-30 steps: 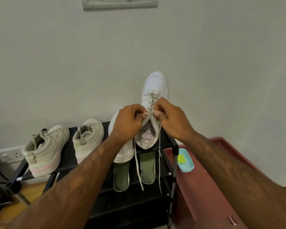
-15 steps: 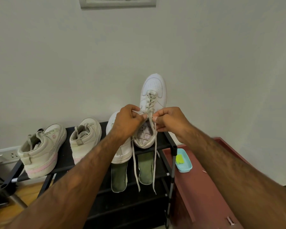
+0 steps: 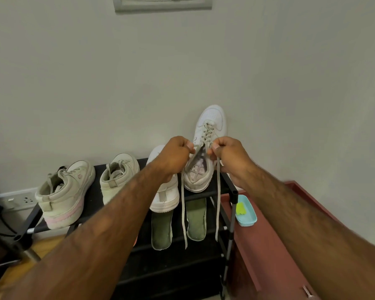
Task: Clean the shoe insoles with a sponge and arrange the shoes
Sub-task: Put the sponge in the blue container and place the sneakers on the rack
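Place: a room in a home, by a plain wall.
Rack: a black shoe rack [image 3: 234, 191] with sneakers [image 3: 119, 176] on top, just under the left hand [image 3: 173, 156] and right hand [image 3: 232, 158].
Wall: a switch plate [image 3: 160, 3] high above the hands; a wall socket [image 3: 20, 200] low, far left of them.
Floor: wooden floor [image 3: 46, 243] under the left arm.
Side: a red-brown cabinet [image 3: 268, 245] under the right arm.

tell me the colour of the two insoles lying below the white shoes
The insoles are olive green with paler edges; the head view is the only one and shows them clearly.
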Available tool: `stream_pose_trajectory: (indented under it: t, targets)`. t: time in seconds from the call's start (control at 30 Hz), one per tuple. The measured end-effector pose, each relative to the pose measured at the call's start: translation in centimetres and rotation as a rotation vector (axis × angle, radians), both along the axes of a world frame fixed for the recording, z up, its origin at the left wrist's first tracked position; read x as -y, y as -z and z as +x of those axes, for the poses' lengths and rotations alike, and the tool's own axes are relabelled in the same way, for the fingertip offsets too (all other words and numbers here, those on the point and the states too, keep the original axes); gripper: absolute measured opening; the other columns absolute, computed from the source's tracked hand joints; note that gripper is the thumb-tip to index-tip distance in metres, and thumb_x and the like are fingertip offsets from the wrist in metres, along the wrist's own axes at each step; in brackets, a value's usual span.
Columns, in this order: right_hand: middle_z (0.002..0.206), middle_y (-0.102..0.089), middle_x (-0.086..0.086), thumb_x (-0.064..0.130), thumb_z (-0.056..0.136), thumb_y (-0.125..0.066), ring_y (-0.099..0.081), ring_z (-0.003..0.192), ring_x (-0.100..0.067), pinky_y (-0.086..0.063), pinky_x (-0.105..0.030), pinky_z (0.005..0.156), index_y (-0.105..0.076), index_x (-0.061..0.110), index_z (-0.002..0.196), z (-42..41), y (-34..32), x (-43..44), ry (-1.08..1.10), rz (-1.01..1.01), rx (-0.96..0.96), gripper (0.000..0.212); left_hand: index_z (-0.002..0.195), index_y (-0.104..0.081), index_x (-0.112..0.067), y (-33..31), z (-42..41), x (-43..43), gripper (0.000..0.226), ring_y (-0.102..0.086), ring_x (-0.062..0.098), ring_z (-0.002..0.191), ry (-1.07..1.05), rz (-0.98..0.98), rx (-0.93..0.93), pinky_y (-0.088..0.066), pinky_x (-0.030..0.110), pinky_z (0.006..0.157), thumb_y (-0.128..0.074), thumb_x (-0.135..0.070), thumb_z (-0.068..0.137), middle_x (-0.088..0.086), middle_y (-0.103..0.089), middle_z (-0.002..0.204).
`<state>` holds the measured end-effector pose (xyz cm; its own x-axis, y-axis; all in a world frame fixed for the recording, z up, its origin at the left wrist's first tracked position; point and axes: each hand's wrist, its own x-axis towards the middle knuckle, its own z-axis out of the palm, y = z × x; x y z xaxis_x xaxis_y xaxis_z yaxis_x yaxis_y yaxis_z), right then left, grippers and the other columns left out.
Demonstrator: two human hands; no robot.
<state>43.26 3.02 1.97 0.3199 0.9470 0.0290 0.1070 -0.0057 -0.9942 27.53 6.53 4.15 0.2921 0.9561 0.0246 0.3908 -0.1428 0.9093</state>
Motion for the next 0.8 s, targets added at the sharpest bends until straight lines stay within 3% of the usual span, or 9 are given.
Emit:
stream_pose_trajectory:
  t: [0.17, 0.37, 0.53, 0.6, 0.7, 0.8]
  targets:
    - [0.080, -0.067, 0.002, 0.008, 0.105, -0.045, -0.061, 0.080, -0.016, -0.057, -0.047, 0.079, -0.063, 0.018, 0.090, 0.6, -3.0, 0.4, 0.034, 0.028, -0.051, 0.025, 0.115, -0.058, -0.006, -3.6, 0.1, 0.7, 0.023, -0.062, 0.027, 0.090, -0.002, -0.013, 0.076, -0.060, 0.046, 0.072, -0.040, -0.019, 0.110, 0.015, -0.067, 0.118]
    - [0.091, -0.070, 0.000, 0.012, 0.107, -0.041, -0.066, 0.081, -0.018, -0.057, -0.042, 0.068, -0.060, 0.017, 0.099, 1.5, -5.6, 1.2, 0.066, 0.015, -0.002, 0.022, 0.143, -0.040, -0.007, -5.7, 0.2, 1.4, 0.035, -0.074, 0.031, 0.088, -0.011, -0.126, 0.124, -0.062, 0.047, 0.061, -0.041, -0.022, 0.111, 0.009, -0.070, 0.106]
    - [0.096, -0.077, -0.005, 0.010, 0.105, -0.044, -0.069, 0.089, -0.023, -0.058, -0.047, 0.078, -0.063, 0.012, 0.105, 1.3, -3.7, 1.4, -0.001, -0.128, 0.080, 0.019, 0.153, -0.028, -0.008, -2.9, 0.6, 1.5, 0.046, -0.074, 0.036, 0.083, -0.073, -0.278, 0.100, -0.063, 0.054, 0.066, -0.038, -0.019, 0.110, 0.013, -0.069, 0.107]
    - [0.095, -0.079, -0.007, 0.008, 0.103, -0.044, -0.068, 0.085, -0.024, -0.056, -0.049, 0.084, -0.062, 0.013, 0.098, 0.9, -2.8, 1.3, -0.032, -0.190, 0.113, 0.019, 0.153, -0.030, -0.008, -1.7, 0.8, 1.6, 0.045, -0.072, 0.035, 0.084, -0.094, -0.322, 0.047, -0.063, 0.054, 0.069, -0.035, -0.016, 0.109, 0.014, -0.070, 0.104]
    - [0.092, -0.080, -0.006, 0.006, 0.101, -0.048, -0.068, 0.080, -0.022, -0.054, -0.048, 0.086, -0.063, 0.011, 0.098, 0.4, -2.5, 0.7, -0.045, -0.204, 0.170, 0.017, 0.145, -0.039, -0.004, -0.9, 1.1, 1.3, 0.039, -0.069, 0.030, 0.075, -0.163, -0.327, 0.048, -0.062, 0.044, 0.059, -0.036, -0.014, 0.108, 0.012, -0.073, 0.092]
    - [0.082, -0.079, -0.004, 0.018, 0.101, -0.058, -0.075, 0.074, -0.023, -0.057, -0.041, 0.082, -0.070, 0.008, 0.097, 1.0, -3.5, 0.2, -0.046, -0.232, 0.437, 0.017, 0.127, -0.059, -0.002, -1.7, 1.3, 1.0, 0.025, -0.067, 0.022, 0.070, -0.164, -0.259, 0.023, -0.063, 0.040, 0.063, -0.052, -0.013, 0.105, 0.009, -0.074, 0.087]
